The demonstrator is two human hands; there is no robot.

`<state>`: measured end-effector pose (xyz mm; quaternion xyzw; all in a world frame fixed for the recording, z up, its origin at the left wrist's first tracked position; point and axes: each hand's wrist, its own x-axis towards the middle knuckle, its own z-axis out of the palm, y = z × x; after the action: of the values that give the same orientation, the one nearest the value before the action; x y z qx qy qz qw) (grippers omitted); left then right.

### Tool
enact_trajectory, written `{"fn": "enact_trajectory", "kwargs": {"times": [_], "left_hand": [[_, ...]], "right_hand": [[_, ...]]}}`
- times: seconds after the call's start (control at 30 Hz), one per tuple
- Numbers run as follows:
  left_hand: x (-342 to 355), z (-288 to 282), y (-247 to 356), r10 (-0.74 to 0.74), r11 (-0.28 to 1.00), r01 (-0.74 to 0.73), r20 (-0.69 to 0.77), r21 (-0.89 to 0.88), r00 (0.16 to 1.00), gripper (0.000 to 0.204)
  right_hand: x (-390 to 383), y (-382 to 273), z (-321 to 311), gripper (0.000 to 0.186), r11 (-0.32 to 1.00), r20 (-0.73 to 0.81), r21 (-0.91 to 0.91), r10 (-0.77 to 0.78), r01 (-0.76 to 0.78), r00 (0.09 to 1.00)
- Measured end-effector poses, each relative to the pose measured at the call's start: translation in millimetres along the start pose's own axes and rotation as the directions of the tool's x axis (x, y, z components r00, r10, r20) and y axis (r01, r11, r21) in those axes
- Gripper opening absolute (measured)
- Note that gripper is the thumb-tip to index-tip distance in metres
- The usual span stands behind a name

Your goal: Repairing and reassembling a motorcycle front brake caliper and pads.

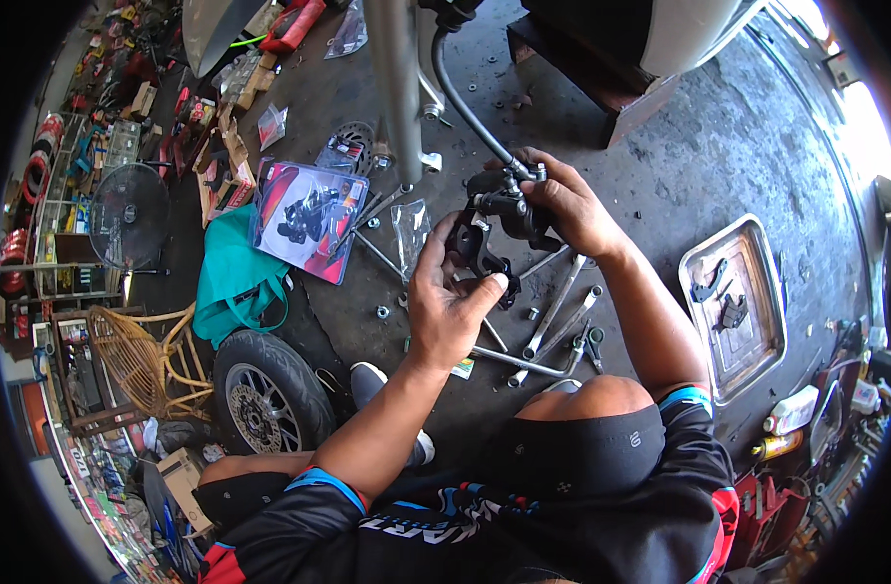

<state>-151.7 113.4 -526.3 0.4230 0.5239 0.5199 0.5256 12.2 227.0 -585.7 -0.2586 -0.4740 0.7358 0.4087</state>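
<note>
My right hand (580, 209) is closed around a black brake caliper (504, 204), its thumb near the bolt where a grey hose (463, 109) joins it. The hose runs up toward the vehicle's front end. Just below and left of the caliper, my left hand (447, 316) grips a black metal bracket (482, 261) between thumb and fingers. Bracket and caliper are close together; whether they touch I cannot tell. A silver fork leg (399, 97) hangs down beyond my left hand.
Wrenches (560, 310) and scissors (593, 343) lie on the floor below my hands. To the right is a metal tray (737, 336) with small dark parts. Leftward are a printed package (309, 219), a teal bag (233, 277), a wheel (270, 394) and a rattan chair (139, 355).
</note>
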Motion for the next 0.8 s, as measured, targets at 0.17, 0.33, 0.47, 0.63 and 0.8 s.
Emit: {"fn": "enact_trajectory", "kwargs": {"times": [0.17,0.33,0.47,0.63,0.8], "left_hand": [[12,-3,-9,-0.035,0.983,0.044,0.055,-0.18,0.998,0.06],[14,-6,9,-0.143,0.967,0.158,0.088,-0.2,0.986,0.051],[13,0,7,-0.155,0.975,0.166,0.087,-0.149,0.984,0.047],[12,-3,-5,-0.021,0.994,0.035,0.136,-0.103,0.99,0.038],[10,-4,-7,0.023,0.999,-0.026,0.159,0.02,0.987,0.038]], "right_hand": [[-12,-25,9,0.047,0.957,-0.097,-0.272,0.074,-0.098,0.993],[-13,-32,5,0.072,0.929,-0.042,-0.359,0.075,-0.085,0.996],[-16,-33,0,0.06,0.95,0.042,-0.31,0.049,-0.034,0.998],[-21,-30,0,0.05,0.928,0.045,-0.372,-0.012,0.028,0.999],[-21,-28,-3,0.046,0.921,0.071,-0.382,-0.054,0.077,0.996]]}}
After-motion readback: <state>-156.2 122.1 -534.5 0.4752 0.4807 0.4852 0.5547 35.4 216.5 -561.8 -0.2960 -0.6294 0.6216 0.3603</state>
